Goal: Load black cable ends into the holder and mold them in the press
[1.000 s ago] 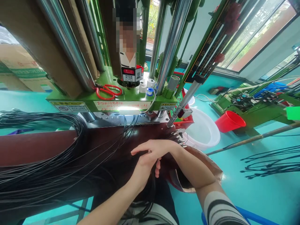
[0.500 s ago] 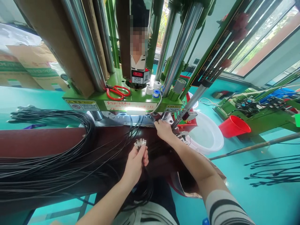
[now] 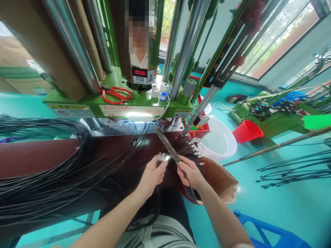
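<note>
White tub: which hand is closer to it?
Right. The right hand is left of the white tub, on its near side; the left hand is farther left.

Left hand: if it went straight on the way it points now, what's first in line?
Likely the metal bar in the right hand, slanting across the path. The metal connectors in the left hand would lead. Depth is unclear, so it might pass under.

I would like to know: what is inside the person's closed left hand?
The left hand holds black cables; their metal connectors stick out at the top. The stretch inside the grip is covered, so the exact number held cannot be told.
</note>
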Demonstrator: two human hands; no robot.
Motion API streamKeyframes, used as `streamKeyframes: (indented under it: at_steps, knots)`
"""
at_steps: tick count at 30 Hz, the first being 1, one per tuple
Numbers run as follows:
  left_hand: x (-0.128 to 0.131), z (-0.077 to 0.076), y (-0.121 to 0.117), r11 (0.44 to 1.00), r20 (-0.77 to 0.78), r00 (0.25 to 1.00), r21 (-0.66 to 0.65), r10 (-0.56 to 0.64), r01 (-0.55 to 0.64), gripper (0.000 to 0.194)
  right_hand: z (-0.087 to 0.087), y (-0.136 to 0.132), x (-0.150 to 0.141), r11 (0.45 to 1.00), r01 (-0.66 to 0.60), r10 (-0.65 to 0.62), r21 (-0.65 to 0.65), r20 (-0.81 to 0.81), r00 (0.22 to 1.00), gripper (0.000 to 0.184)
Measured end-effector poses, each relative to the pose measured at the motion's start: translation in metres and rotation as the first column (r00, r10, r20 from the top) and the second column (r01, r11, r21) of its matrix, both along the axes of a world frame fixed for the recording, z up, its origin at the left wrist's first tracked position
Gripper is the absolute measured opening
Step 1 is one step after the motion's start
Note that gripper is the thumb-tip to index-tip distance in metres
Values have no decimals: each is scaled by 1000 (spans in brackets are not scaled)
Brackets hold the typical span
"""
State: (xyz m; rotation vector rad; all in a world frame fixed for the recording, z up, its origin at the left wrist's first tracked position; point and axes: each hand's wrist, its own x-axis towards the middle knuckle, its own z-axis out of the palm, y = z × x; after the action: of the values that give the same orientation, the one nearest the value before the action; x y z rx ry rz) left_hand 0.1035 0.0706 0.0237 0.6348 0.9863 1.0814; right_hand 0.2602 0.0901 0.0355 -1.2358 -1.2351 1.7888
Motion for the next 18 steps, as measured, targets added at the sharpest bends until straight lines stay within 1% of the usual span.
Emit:
streamKeyframes:
  at_steps: [2, 3, 5, 9, 13, 18]
  knots:
    - [9, -2, 1, 997, -46, 996, -18, -80, 79, 34, -11, -7, -1, 992, 126, -126, -10, -119, 985, 53]
    - [13, -4, 2, 993, -72, 991, -26, -113, 111, 35, -15, -8, -2, 987, 162, -162, -12, -158, 974, 55]
    - [19, -6, 3, 987, -115, 981, -34, -157, 154, 35, -21, -7, -2, 981, 195, -194, -14, -206, 959, 56]
    - [23, -6, 5, 984, -132, 975, -30, -177, 174, 34, -26, -6, -1, 980, 201, -195, 6, -225, 955, 53]
    - [21, -4, 5, 982, -121, 975, -42, -185, 182, 32, -28, -8, 1, 982, 185, -173, 46, -198, 965, 50]
    - [21, -2, 3, 989, -97, 984, 7, -148, 149, 25, -30, -11, 1, 978, 177, -161, 110, -139, 977, 50]
